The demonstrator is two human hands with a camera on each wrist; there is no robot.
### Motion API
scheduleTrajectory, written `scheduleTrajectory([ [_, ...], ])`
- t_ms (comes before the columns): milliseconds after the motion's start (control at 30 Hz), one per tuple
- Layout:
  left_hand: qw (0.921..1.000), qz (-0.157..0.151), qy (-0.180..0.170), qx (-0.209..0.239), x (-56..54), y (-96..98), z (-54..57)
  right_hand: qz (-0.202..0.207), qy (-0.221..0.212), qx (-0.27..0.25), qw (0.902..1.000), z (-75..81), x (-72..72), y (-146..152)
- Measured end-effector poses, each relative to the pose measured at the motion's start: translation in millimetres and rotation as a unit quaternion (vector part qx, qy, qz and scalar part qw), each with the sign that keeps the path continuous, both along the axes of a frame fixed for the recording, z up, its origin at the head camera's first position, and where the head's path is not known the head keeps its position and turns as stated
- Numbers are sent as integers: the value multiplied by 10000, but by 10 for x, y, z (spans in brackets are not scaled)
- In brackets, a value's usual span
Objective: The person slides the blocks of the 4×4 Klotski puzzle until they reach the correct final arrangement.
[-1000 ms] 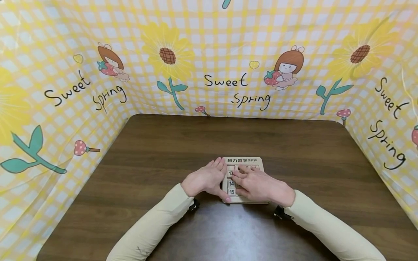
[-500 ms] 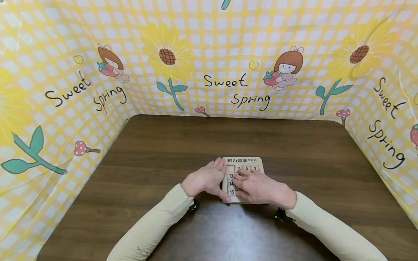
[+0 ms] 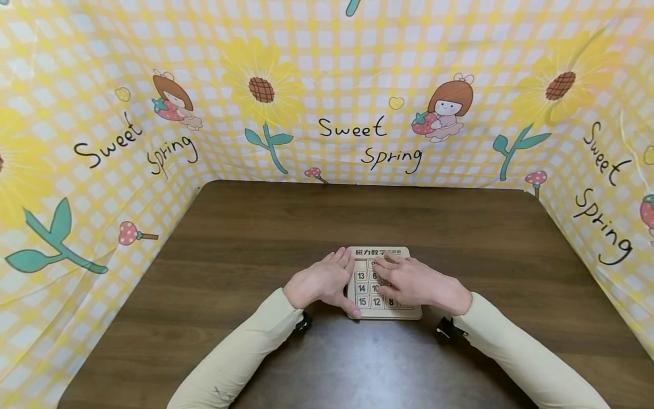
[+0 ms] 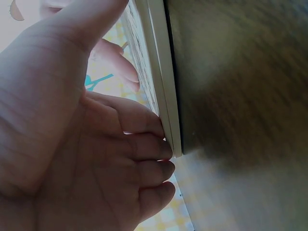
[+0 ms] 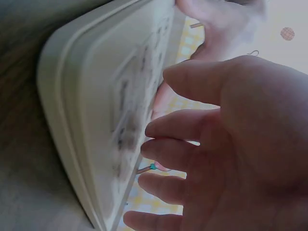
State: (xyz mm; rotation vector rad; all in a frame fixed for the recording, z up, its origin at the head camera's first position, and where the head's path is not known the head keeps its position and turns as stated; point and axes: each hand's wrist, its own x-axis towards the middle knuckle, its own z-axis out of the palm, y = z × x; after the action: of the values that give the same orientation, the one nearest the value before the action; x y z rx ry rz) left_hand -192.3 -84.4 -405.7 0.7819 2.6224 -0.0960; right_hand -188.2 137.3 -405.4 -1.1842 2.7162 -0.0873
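Note:
A wooden number sliding puzzle (image 3: 378, 314) lies flat on the table, with square tiles in a frame. The 13 tile (image 3: 361, 276), 14 tile (image 3: 361, 288) and 15 tile (image 3: 362, 302) form the left column, below a bare slot at the top left. My left hand (image 3: 327, 279) rests along the puzzle's left edge, fingers extended and thumb on the lower left corner. Over the right part of the board is my right hand (image 3: 419, 282), its fingers spread on or just above the tiles; contact cannot be told. It hides several tiles.
The puzzle sits on a dark wood table (image 3: 276, 227). A yellow checked cloth (image 3: 347, 68) with printed flowers and lettering encloses the back and both sides. Each wrist carries a black strap device.
The 13 tile has slid slightly toward me, widening the slot above it. My right hand has shifted right, uncovering the 12 and 8 tiles. My left hand has stayed put.

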Motion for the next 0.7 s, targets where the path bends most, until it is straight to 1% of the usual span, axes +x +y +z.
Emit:
scheduleTrajectory([
  [133,10000,10,-13,16,-3,1,-7,-100,-111,60,9999,-29,-22,-2],
  [300,10000,9,-22,4,-7,2,-7,-142,-115,52,9998,-50,-31,-28],
  [700,10000,48,-71,50,-8,-3,-5,-2,-31,-68,10000,-89,-32,-158],
])
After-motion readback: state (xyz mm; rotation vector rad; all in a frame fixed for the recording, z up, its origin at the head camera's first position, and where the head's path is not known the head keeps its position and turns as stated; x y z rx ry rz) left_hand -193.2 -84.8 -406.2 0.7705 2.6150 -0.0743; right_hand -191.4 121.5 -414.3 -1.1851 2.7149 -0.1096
